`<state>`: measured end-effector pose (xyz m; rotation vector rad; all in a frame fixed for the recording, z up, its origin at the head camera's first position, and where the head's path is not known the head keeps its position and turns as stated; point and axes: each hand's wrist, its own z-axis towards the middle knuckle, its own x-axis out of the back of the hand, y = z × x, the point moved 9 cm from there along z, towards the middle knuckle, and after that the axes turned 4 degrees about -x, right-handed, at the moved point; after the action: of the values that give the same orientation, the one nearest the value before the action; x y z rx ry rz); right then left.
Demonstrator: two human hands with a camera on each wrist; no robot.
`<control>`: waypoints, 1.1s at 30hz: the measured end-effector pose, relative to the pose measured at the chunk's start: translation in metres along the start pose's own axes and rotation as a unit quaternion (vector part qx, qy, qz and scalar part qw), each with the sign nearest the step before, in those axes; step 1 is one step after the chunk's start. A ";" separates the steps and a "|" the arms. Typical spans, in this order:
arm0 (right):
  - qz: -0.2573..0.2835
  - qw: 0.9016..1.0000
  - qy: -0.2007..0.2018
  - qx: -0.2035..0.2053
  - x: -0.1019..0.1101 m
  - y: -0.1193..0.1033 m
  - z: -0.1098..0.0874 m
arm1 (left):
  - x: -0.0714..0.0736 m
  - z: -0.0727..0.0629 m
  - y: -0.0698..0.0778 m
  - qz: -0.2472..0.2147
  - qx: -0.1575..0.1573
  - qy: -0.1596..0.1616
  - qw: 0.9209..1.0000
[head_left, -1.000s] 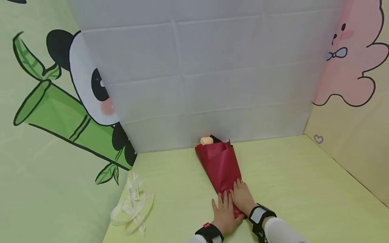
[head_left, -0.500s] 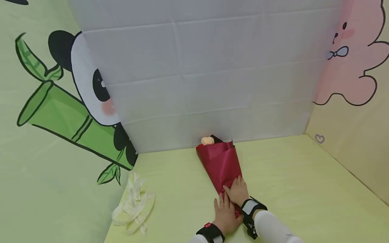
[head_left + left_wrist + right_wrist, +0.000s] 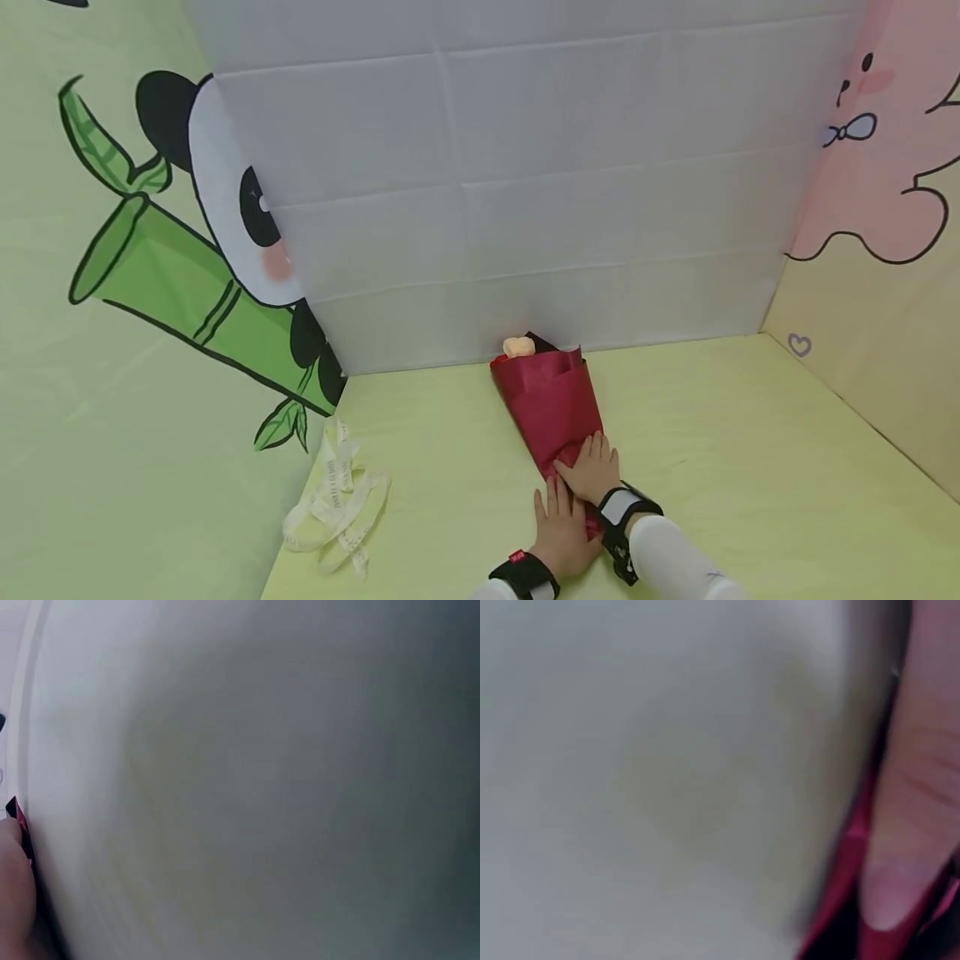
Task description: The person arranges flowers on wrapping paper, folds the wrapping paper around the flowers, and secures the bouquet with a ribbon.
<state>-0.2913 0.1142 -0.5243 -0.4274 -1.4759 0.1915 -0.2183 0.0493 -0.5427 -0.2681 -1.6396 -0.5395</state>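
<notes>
Bouquet [image 3: 546,402]: lying on surface [image 3: 712,450]
Your left hand [image 3: 564,533]: spread, touching its bottom
Your right hand [image 3: 592,471]: spread on it, higher

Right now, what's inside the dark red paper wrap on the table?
At the open end of the wrap, what looks like a peach flower pokes out, with something bright red beside it. The wrap covers whatever lies further down, so I can't tell what's there.
</notes>
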 end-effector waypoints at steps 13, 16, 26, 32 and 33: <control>-0.046 0.988 -0.082 0.126 -0.026 -0.015 -0.014 | -0.002 -0.003 -0.001 -0.049 -0.013 0.015 0.999; -0.055 0.987 -0.090 0.120 -0.027 -0.014 -0.014 | -0.005 -0.001 -0.001 -0.056 -0.013 0.015 0.998; -0.027 0.984 -0.092 0.152 -0.028 -0.021 -0.020 | -0.006 0.001 -0.006 -0.045 -0.021 0.025 0.998; 0.003 0.984 -0.078 0.160 -0.025 -0.035 -0.019 | -0.004 -0.002 0.002 -0.042 -0.036 -0.020 0.998; 0.008 0.985 -0.071 0.159 -0.023 -0.037 -0.019 | -0.004 -0.003 0.004 -0.036 -0.040 -0.027 0.998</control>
<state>-0.2801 0.0691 -0.5313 -0.1690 -1.5484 0.4705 -0.2136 0.0515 -0.5453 -0.2846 -1.6867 -0.6587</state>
